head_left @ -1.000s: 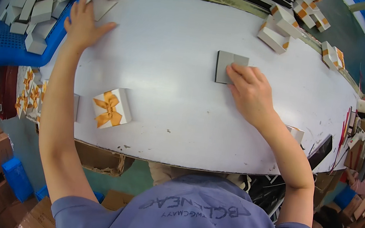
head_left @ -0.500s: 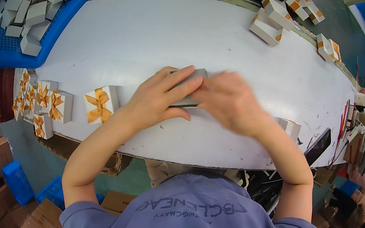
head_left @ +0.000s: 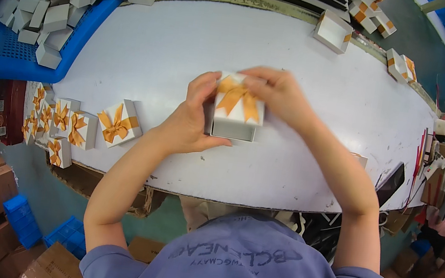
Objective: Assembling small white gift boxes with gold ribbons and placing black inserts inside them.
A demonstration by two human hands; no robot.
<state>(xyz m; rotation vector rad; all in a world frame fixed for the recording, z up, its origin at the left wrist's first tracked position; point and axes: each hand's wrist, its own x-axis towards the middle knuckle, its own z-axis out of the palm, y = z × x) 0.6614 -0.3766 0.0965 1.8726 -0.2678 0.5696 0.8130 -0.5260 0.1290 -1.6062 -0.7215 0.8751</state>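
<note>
At the middle of the table a small white box base (head_left: 232, 131) is held on its left side by my left hand (head_left: 188, 123), thumb along the near edge. A white lid with a gold ribbon bow (head_left: 239, 100) sits over the far part of the base, and the near part of the base shows below it. My right hand (head_left: 277, 92), a little blurred, grips the lid's far right corner. Whether the lid is pressed down on the base, I cannot tell.
Bow-topped boxes (head_left: 116, 127) stand at the left of the table. A blue crate (head_left: 76, 44) heaped with white box bases (head_left: 56, 18) is at the far left. An open white lid (head_left: 333, 31) lies at the far right edge. A black phone-like slab (head_left: 391, 184) lies near right.
The bow lid, which lay against another lid at the far right, is now over the box between my hands. My left hand has shifted from over the box to its left side.
</note>
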